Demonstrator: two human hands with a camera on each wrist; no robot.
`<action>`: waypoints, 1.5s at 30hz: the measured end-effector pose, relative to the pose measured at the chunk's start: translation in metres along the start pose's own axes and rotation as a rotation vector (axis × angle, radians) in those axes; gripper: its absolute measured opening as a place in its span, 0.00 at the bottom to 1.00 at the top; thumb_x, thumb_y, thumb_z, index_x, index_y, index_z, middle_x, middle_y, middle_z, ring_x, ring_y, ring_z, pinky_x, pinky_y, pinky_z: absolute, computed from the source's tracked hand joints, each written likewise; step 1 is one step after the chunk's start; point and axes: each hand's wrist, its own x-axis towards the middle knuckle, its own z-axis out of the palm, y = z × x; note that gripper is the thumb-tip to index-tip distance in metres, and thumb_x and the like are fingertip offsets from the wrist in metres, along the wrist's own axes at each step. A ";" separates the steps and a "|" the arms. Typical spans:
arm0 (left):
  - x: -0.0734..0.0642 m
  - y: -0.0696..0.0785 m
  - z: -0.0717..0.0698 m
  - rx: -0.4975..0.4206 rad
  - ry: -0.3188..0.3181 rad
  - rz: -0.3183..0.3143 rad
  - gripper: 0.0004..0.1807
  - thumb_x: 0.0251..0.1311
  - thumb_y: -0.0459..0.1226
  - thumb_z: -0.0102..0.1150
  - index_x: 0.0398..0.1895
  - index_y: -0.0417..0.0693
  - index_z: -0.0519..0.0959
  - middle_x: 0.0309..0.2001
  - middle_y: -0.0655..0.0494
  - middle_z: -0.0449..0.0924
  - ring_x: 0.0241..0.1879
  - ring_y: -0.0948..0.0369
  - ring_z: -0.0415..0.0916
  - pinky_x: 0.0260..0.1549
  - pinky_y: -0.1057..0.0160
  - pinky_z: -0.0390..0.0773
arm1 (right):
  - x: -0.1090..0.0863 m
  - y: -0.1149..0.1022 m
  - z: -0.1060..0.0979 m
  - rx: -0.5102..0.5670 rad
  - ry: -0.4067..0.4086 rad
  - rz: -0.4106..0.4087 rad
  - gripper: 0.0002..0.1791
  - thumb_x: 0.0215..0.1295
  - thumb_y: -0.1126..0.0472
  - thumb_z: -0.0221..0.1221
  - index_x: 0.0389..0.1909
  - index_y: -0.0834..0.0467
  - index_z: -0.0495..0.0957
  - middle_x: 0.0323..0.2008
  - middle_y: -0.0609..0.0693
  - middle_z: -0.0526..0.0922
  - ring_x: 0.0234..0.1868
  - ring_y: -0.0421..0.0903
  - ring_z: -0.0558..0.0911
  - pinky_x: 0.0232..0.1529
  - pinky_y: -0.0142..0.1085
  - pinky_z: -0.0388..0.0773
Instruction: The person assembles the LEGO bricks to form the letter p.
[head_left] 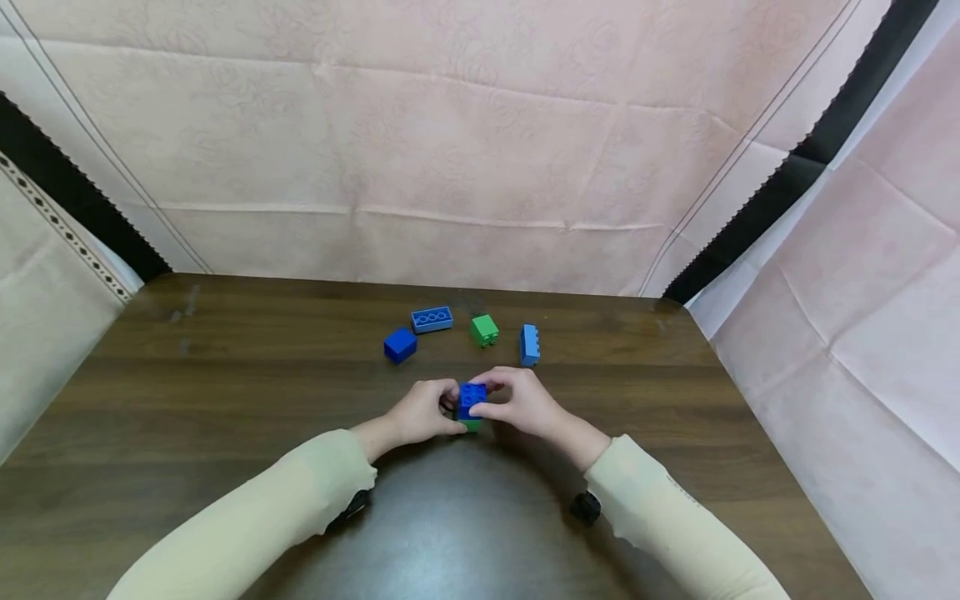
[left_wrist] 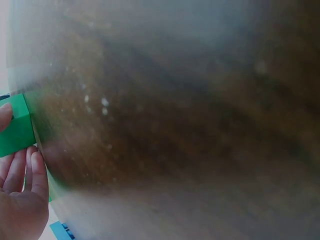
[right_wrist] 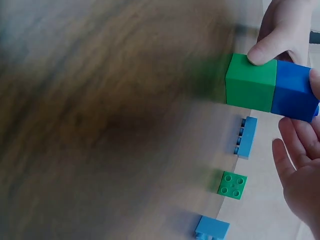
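Observation:
In the head view a dark blue toy brick (head_left: 471,401) sits on top of a green toy brick (head_left: 472,426), low over the table in front of the person. The left hand (head_left: 417,414) grips the green brick, its thumb on the near side. From the other side, the right hand (head_left: 523,406) pinches the blue brick between thumb and fingers. The right wrist view shows the green brick (right_wrist: 250,82) and the blue brick (right_wrist: 294,90) pressed flush together. Only the green brick (left_wrist: 17,127) shows clearly in the left wrist view.
Beyond the hands lie a dark blue brick (head_left: 401,345), a long blue brick (head_left: 432,320), a small green brick (head_left: 485,331) and another blue brick (head_left: 530,345) on its side. The brown wooden table (head_left: 262,375) ends at a pale cloth backdrop (head_left: 465,150).

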 end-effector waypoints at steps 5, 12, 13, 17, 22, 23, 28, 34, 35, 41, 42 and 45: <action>-0.001 0.001 0.001 0.010 -0.001 -0.020 0.15 0.46 0.34 0.71 0.33 0.43 0.74 0.34 0.53 0.79 0.35 0.62 0.75 0.39 0.63 0.80 | 0.002 0.005 -0.007 0.154 -0.102 0.103 0.21 0.57 0.54 0.64 0.50 0.58 0.79 0.46 0.54 0.83 0.44 0.46 0.81 0.50 0.39 0.78; -0.002 0.004 0.002 0.030 -0.028 -0.028 0.16 0.47 0.34 0.70 0.35 0.43 0.72 0.35 0.53 0.78 0.36 0.61 0.74 0.41 0.61 0.79 | 0.001 0.011 -0.015 0.238 -0.190 0.136 0.21 0.60 0.57 0.62 0.54 0.59 0.77 0.50 0.57 0.82 0.47 0.48 0.82 0.51 0.38 0.79; -0.002 0.004 0.002 0.033 -0.026 -0.024 0.16 0.47 0.34 0.70 0.36 0.43 0.72 0.35 0.52 0.79 0.36 0.61 0.74 0.41 0.60 0.79 | 0.001 0.012 -0.015 0.241 -0.190 0.133 0.21 0.59 0.57 0.62 0.53 0.59 0.77 0.50 0.57 0.82 0.47 0.48 0.82 0.51 0.38 0.78; -0.003 0.004 0.000 0.030 -0.032 -0.023 0.17 0.48 0.35 0.70 0.39 0.43 0.73 0.37 0.52 0.79 0.38 0.60 0.75 0.44 0.58 0.79 | 0.002 0.012 -0.013 0.268 -0.161 0.129 0.20 0.58 0.58 0.64 0.50 0.62 0.77 0.47 0.58 0.82 0.46 0.48 0.82 0.51 0.37 0.79; -0.005 0.005 -0.002 0.014 -0.027 -0.021 0.19 0.51 0.39 0.68 0.43 0.43 0.74 0.41 0.52 0.80 0.42 0.60 0.77 0.48 0.58 0.78 | 0.002 0.012 -0.011 0.292 -0.133 0.127 0.19 0.57 0.61 0.65 0.48 0.65 0.76 0.44 0.60 0.82 0.45 0.48 0.81 0.50 0.36 0.79; -0.006 0.006 -0.003 0.006 -0.019 -0.019 0.19 0.51 0.39 0.69 0.43 0.43 0.74 0.41 0.52 0.80 0.42 0.60 0.77 0.48 0.58 0.78 | 0.002 0.012 -0.011 0.293 -0.132 0.127 0.19 0.57 0.61 0.65 0.47 0.65 0.76 0.44 0.60 0.81 0.45 0.48 0.81 0.49 0.36 0.79; -0.007 0.005 -0.005 -0.034 0.014 0.019 0.18 0.51 0.40 0.68 0.43 0.45 0.75 0.41 0.52 0.82 0.41 0.61 0.78 0.46 0.60 0.79 | 0.002 0.011 -0.010 0.284 -0.128 0.123 0.19 0.57 0.60 0.65 0.47 0.64 0.77 0.43 0.59 0.81 0.43 0.46 0.80 0.49 0.36 0.79; -0.008 0.004 -0.006 -0.049 0.023 0.040 0.14 0.52 0.39 0.67 0.40 0.48 0.75 0.40 0.54 0.81 0.40 0.61 0.78 0.44 0.62 0.79 | 0.002 0.012 -0.011 0.277 -0.128 0.114 0.19 0.57 0.58 0.65 0.46 0.63 0.77 0.41 0.57 0.81 0.41 0.44 0.80 0.47 0.34 0.78; -0.007 0.003 -0.006 -0.047 0.026 0.044 0.14 0.52 0.39 0.67 0.40 0.48 0.75 0.39 0.54 0.81 0.39 0.61 0.77 0.44 0.62 0.79 | 0.002 0.012 -0.012 0.277 -0.129 0.113 0.19 0.57 0.58 0.65 0.46 0.63 0.77 0.41 0.57 0.81 0.41 0.44 0.79 0.47 0.34 0.78; -0.006 0.002 -0.006 -0.032 0.021 0.060 0.13 0.52 0.39 0.67 0.37 0.48 0.73 0.38 0.54 0.81 0.38 0.62 0.77 0.43 0.63 0.79 | 0.001 0.012 -0.014 0.271 -0.134 0.125 0.20 0.60 0.56 0.62 0.50 0.62 0.75 0.44 0.57 0.81 0.44 0.45 0.79 0.49 0.36 0.77; -0.006 0.002 -0.007 -0.032 0.018 0.059 0.13 0.52 0.39 0.67 0.36 0.49 0.73 0.38 0.54 0.81 0.38 0.62 0.77 0.43 0.63 0.79 | 0.001 0.013 -0.015 0.272 -0.124 0.130 0.20 0.61 0.56 0.61 0.51 0.63 0.75 0.45 0.58 0.81 0.45 0.46 0.79 0.50 0.37 0.77; -0.005 0.002 -0.007 -0.030 0.009 0.054 0.14 0.52 0.39 0.67 0.36 0.48 0.72 0.38 0.54 0.81 0.39 0.62 0.77 0.43 0.63 0.79 | 0.000 0.007 -0.021 0.300 -0.058 0.166 0.20 0.66 0.58 0.56 0.53 0.66 0.73 0.49 0.63 0.79 0.48 0.56 0.78 0.53 0.47 0.76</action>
